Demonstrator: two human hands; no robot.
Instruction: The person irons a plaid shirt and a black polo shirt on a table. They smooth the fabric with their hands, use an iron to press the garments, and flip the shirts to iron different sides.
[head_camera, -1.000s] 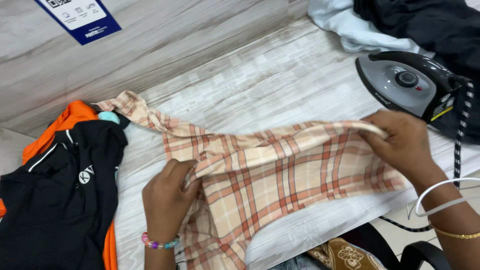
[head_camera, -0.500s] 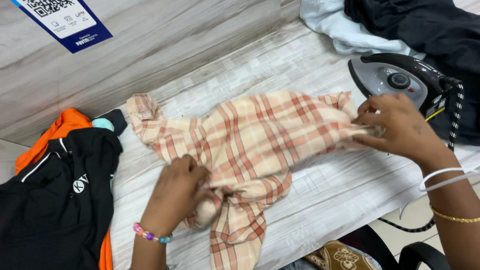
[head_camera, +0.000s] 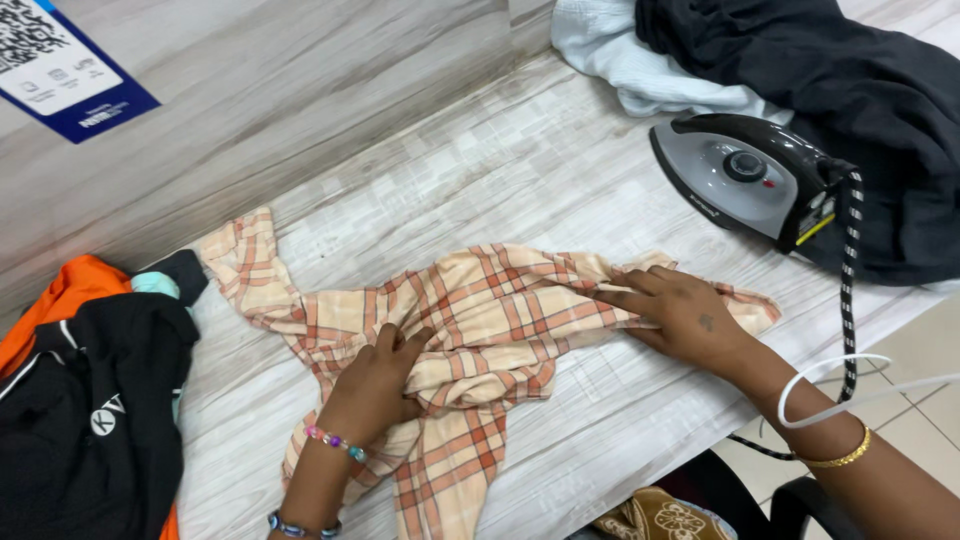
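Under both flat hands (head_camera: 385, 375) lies plaid shirt (head_camera: 500, 305).

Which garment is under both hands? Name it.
The orange-and-cream plaid shirt, spread mid-table; the black garments and pale blue one lie untouched at the table's edges.
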